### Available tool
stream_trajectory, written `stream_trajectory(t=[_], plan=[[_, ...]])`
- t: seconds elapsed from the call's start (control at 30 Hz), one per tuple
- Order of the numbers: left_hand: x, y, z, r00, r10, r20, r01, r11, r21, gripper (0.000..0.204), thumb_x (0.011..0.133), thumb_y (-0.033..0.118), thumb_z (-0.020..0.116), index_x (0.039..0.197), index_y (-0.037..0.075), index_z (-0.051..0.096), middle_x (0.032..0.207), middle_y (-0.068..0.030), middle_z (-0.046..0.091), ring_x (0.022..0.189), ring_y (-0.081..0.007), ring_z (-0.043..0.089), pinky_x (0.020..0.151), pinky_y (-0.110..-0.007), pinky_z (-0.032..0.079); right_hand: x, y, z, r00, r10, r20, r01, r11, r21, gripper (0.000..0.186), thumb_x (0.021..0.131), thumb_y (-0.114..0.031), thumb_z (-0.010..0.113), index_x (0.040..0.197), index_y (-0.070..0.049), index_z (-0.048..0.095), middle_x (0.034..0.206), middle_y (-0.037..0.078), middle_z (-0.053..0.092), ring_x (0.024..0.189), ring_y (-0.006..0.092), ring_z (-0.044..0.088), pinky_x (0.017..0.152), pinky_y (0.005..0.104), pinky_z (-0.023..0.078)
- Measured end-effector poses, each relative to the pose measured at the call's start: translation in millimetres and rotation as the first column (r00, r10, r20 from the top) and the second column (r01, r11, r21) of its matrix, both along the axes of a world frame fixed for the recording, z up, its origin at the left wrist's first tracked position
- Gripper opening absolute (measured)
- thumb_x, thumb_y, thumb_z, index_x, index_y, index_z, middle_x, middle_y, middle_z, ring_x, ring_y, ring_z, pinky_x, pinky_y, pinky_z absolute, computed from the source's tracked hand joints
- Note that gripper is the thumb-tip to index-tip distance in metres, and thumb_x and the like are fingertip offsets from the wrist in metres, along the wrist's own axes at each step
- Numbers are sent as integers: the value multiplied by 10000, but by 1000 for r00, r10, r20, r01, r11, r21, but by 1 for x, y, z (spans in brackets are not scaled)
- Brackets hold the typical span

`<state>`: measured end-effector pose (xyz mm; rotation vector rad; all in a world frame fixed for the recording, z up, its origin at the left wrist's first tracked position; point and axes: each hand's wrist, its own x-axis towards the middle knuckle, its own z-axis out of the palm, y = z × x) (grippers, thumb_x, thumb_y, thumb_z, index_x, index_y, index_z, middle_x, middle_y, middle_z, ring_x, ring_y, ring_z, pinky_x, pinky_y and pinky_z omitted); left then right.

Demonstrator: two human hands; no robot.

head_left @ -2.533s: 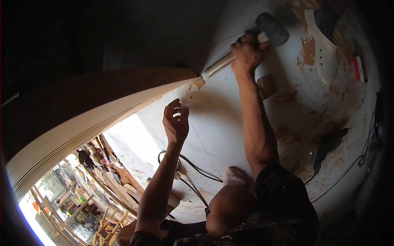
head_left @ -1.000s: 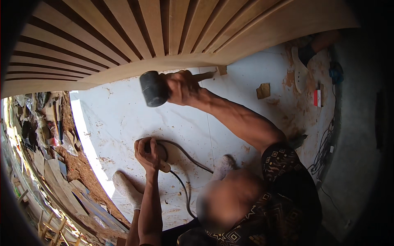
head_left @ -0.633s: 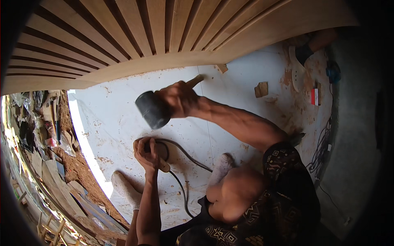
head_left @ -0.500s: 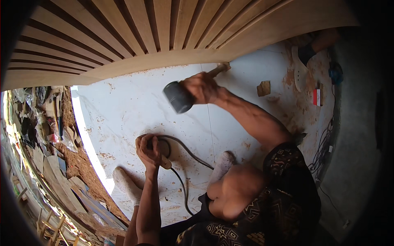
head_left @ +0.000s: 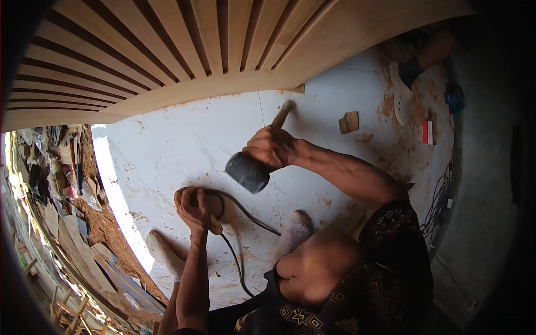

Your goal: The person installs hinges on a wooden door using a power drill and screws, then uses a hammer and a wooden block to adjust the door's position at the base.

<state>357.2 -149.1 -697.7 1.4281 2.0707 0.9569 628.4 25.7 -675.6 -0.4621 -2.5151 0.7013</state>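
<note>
My right hand point(head_left: 272, 147) is wrapped round a black-headed mallet point(head_left: 247, 172), close under its head. The mallet's wooden handle point(head_left: 281, 116) points away toward a large slatted wooden panel point(head_left: 184, 92), and the head hangs over the floor. Nearer my left foot, my left hand point(head_left: 193, 210) has its fingers curled beside a dark cable point(head_left: 245, 210). A tan, rounded end point(head_left: 215, 225) shows just below that hand. Most of what the left fingers hold is hidden by the hand.
White floor tiles point(head_left: 184, 139) carry brown dust. A wood offcut point(head_left: 349, 122) and a red-and-white box point(head_left: 429, 132) lie to the right, near another person's cream shoe point(head_left: 402, 100). Scrap boards point(head_left: 84, 245) lie beyond the left floor edge. My socked feet point(head_left: 164, 251) flank the cable.
The mallet has come nearer to me, its handle swinging away from the panel's lower edge. My view has shifted slightly; my left hand keeps its curled pose.
</note>
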Motion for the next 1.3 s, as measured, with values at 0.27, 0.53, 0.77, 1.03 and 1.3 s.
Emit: stream_trajectory(t=[0.27, 0.53, 0.77, 1.03, 1.3], plan=[[13, 20, 8, 987, -155, 29, 157, 985, -78, 100, 829, 35, 702, 925, 10, 687, 946, -163, 657, 877, -306, 646, 775, -404, 528, 15, -36, 27, 998, 16, -64, -15, 1000, 20, 164, 748, -191, 648, 815, -42, 637, 722, 50, 539, 679, 225, 595, 632, 355, 476], [117, 55, 92, 216, 180, 960, 456, 851, -262, 496, 1032, 400, 594, 1289, -24, 583, 1190, -134, 645, 1047, -163, 620, 883, -289, 512, 41, -82, 36, 947, -313, 64, 316, 949, -25, 93, 865, -160, 634, 864, -71, 659, 1007, 81, 570, 1092, 266, 548, 1005, 517, 406], [149, 27, 88, 691, -60, 721, 484, 779, -399, 368, 1076, 309, 534, 1200, -34, 586, 943, -100, 693, 845, -124, 626, 773, -268, 512, 69, -149, 96, 688, -678, 258, 679, 476, -559, 816, 798, -45, 719, 1537, -104, 378, 1497, 223, 378, 1357, 448, 426, 1103, 499, 421], [193, 27, 119, 523, -387, 759, 665, 742, -80, 427, 1048, 208, 490, 1357, -86, 497, 1031, -193, 683, 990, -299, 704, 845, -376, 564, 80, -203, 85, 486, -776, 402, 872, 462, -161, 735, 745, -126, 811, 1391, -3, 483, 1471, 275, 450, 1205, 421, 576, 1006, 459, 493], [222, 227, 243, 347, -370, -861, 933, 41, 359, 250, 823, 82, 756, 1067, 64, 705, 1172, -117, 660, 1166, -342, 614, 1021, -474, 488, 61, -248, 67, -5, -998, 57, 763, -40, -645, 417, 733, 74, 729, 1084, -21, 525, 1187, 175, 655, 945, 193, 667, 792, 322, 582]])
